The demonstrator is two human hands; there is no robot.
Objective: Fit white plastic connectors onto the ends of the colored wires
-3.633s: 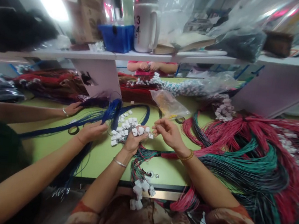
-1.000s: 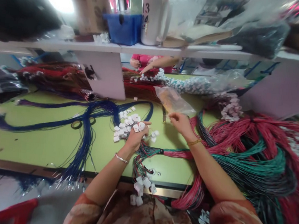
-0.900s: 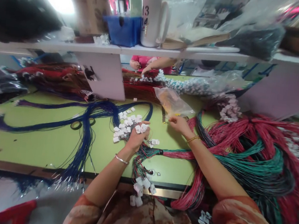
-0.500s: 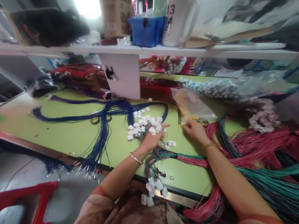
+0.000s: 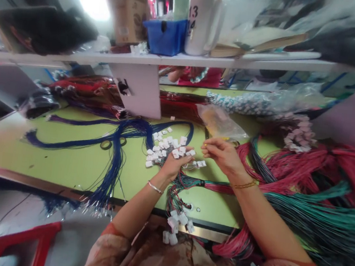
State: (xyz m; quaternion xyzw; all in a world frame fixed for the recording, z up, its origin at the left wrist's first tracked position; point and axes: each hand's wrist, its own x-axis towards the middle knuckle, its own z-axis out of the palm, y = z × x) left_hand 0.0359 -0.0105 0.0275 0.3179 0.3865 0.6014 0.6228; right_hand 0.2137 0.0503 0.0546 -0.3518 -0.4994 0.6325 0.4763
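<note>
My left hand (image 5: 176,162) is closed round wires with white plastic connectors (image 5: 176,143), which fan out over its fingers and thumb. One connector (image 5: 201,164) sticks out to the right of that hand. My right hand (image 5: 222,155) is raised a little above the table, thumb and forefinger pinched on a tiny yellow piece (image 5: 206,145). A clear plastic bag (image 5: 224,123) with yellow contents lies just behind it. Red, green and black wires run right from the connectors through a black tie (image 5: 202,183). More white connectors (image 5: 178,222) hang over the front edge.
Dark blue wire bundles (image 5: 121,144) lie on the green table (image 5: 66,163) at left, near a roll of tape (image 5: 105,144). Thick red and green wire bundles (image 5: 316,173) fill the right side. A shelf (image 5: 172,60) crosses above. A red stool (image 5: 26,240) stands lower left.
My right hand has lifted from the table by the bag and moved left toward the connectors, a yellow piece at its fingertips. My left forefinger no longer points outward. The view has shifted slightly.
</note>
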